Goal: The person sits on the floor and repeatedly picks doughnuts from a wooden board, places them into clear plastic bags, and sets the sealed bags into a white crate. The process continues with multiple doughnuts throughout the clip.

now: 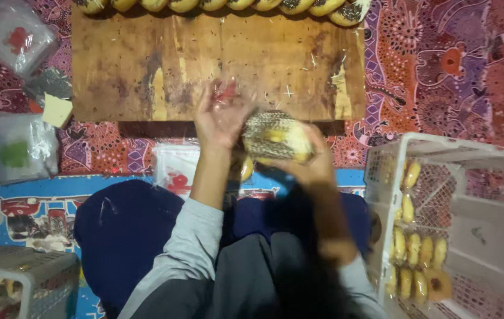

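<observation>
My right hand [311, 162] holds a round doughnut [275, 137] covered in dark sprinkles, just in front of the wooden board [145, 65]. My left hand [219, 121] is raised beside it, fingers around a thin clear plastic bag [226, 94] with a red mark. The bag touches the doughnut's left side. Both hands hover above my lap.
A row of doughnuts [228, 5] lines the board's far edge. A white plastic crate [441, 153] with wrapped doughnuts [417, 254] stands at the right. Stacks of clear bags [12, 145] lie at the left, another pile [175, 168] under my hands. A grey basket [21, 272] sits bottom left.
</observation>
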